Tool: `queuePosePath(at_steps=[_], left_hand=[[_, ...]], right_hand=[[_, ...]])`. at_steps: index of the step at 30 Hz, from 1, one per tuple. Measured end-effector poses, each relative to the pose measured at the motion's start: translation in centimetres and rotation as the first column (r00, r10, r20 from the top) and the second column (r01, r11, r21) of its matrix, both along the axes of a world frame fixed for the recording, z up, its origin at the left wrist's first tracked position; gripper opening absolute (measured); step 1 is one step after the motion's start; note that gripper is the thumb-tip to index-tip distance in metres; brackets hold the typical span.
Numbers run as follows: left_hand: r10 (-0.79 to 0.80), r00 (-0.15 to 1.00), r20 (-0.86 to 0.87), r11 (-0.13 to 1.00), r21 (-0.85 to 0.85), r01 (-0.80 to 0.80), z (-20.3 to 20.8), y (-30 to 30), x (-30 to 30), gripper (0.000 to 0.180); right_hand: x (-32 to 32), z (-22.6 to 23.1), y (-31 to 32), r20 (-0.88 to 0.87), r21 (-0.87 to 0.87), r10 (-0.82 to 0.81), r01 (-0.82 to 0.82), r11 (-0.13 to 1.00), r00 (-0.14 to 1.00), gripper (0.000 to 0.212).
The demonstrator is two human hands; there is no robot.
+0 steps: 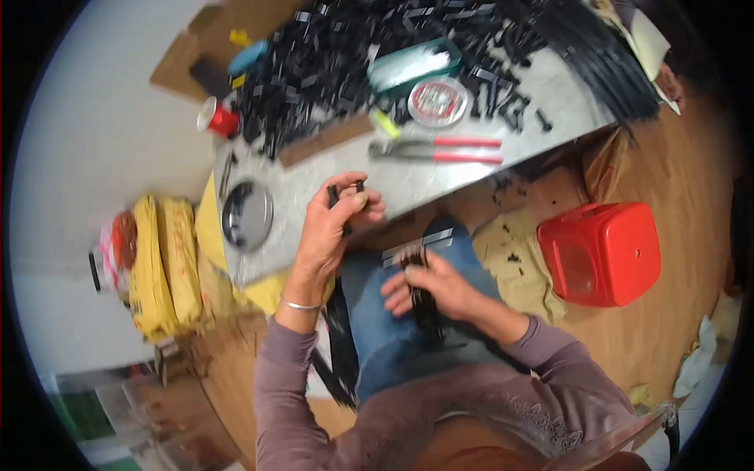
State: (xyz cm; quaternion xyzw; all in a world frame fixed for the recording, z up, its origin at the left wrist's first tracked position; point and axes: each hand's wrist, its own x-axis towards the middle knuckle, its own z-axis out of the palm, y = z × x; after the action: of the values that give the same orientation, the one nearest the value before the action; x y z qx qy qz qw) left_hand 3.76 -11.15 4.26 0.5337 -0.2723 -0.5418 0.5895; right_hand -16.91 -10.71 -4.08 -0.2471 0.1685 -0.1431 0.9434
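My left hand [320, 228] is raised near the table's front edge, its fingers closed around small black parts [333, 195]. One short dark end shows between thumb and fingertips; the exact kind is not clear. Over my lap, my right hand [446, 287] has its thumb and fingers closed on a bundle of dark strips [425, 311] that hangs down toward my thighs. A light, shiny strip [436, 238] lies across my knees beyond that hand. The two hands are apart.
Loose black parts [314, 86] heap the table, with long black strips [601, 67] at right. Red-handled pliers [467, 150], a round tub [437, 102], a green tray [382, 76], a dark bowl [248, 216] and a red cup [222, 120] stand there. A red stool [632, 255] is at right.
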Motion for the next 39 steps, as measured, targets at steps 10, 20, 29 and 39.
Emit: queuePosePath(at_steps=[10, 20, 29, 39], left_hand=[[0.171, 0.823, -0.542, 0.955, -0.116, -0.274, -5.3, 10.8, -4.2, 0.02], [0.127, 0.882, -0.454, 0.965, -0.149, -0.215, -2.8, 12.4, -4.5, 0.029], [0.146, 0.937, -0.318, 0.961, -0.18, -0.21, -3.2, 11.8, -4.2, 0.025], [0.163, 0.906, -0.39, 0.955, -0.168, -0.244, -3.7, 11.6, -4.0, 0.027]], right_hand=[[1.6, 3.8, 4.6, -0.098, -0.244, -0.069, 0.043, 0.969, 0.993, 0.031], [1.1, 3.9, 6.7, -0.084, -0.319, -0.167, 0.132, 0.939, 0.982, 0.023], [1.0, 3.9, 6.5, -0.14, -0.314, -0.158, 0.108, 0.943, 0.977, 0.021], [1.2, 3.8, 6.5, -0.157, -0.276, -0.163, 0.116, 0.954, 0.974, 0.021]])
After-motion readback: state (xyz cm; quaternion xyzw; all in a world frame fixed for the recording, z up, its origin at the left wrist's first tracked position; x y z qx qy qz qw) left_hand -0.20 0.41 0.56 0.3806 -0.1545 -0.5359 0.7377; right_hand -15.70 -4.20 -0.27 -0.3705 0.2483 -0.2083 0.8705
